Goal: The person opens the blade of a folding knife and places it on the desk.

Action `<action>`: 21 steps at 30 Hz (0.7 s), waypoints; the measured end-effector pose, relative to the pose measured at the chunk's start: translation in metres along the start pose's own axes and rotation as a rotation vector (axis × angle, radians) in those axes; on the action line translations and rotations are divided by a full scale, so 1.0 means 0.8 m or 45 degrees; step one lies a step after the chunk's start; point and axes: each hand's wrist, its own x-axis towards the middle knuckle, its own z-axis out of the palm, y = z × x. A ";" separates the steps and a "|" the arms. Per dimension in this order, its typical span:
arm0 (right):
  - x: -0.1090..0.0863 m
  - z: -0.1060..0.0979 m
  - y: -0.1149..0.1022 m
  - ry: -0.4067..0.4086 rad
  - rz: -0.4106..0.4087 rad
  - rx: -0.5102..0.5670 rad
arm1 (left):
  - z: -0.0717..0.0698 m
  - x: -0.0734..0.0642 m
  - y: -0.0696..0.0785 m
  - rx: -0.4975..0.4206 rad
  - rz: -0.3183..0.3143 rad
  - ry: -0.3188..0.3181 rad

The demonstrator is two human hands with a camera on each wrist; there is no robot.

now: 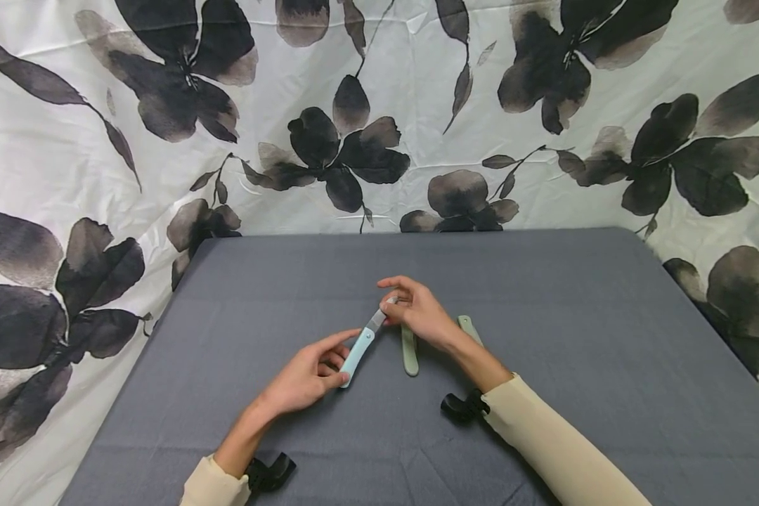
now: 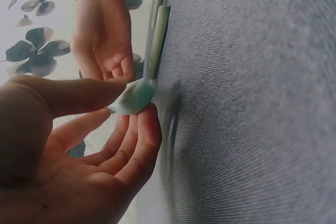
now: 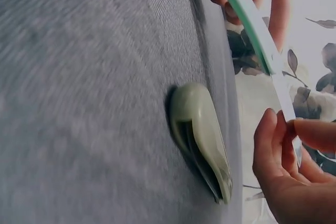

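A folding knife with a light blue handle [image 1: 357, 357] is held between both hands, its blade [image 1: 376, 321] swung out from the handle. My left hand [image 1: 306, 376] grips the handle between thumb and fingers near its lower end. Farther up, my right hand [image 1: 419, 313] pinches the blade between thumb and fingers, covering its end. Just below the right hand, a sage green folding knife [image 1: 410, 355] lies on the table; the right wrist view shows the green knife [image 3: 191, 108] folded, its blade inside the handle slot.
Another green handle [image 1: 469, 328] lies farther right, partly hidden behind the right forearm. A dark grey cloth [image 1: 575, 316] covers the table. Behind it hangs a white curtain [image 1: 436, 147] with dark flowers. Black wrist cameras stick out beside both cream sleeves.
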 end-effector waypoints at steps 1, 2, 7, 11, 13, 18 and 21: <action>0.002 0.002 0.000 0.018 0.004 0.035 | 0.001 0.001 0.001 0.006 0.004 0.000; 0.004 0.003 -0.001 0.036 0.008 0.067 | 0.001 0.001 0.001 0.025 0.011 0.001; 0.012 0.012 -0.002 0.142 0.060 0.144 | 0.004 0.003 0.002 0.115 0.047 0.017; 0.020 0.017 -0.002 0.220 0.094 0.168 | 0.006 0.006 0.002 0.140 0.053 0.053; 0.023 0.020 -0.002 0.247 0.101 0.180 | 0.008 0.008 0.003 0.151 0.055 0.070; 0.027 0.024 -0.004 0.275 0.131 0.147 | 0.014 0.010 0.006 0.228 0.057 0.103; 0.028 0.025 -0.004 0.264 0.143 0.130 | 0.016 0.011 0.007 0.297 0.049 0.135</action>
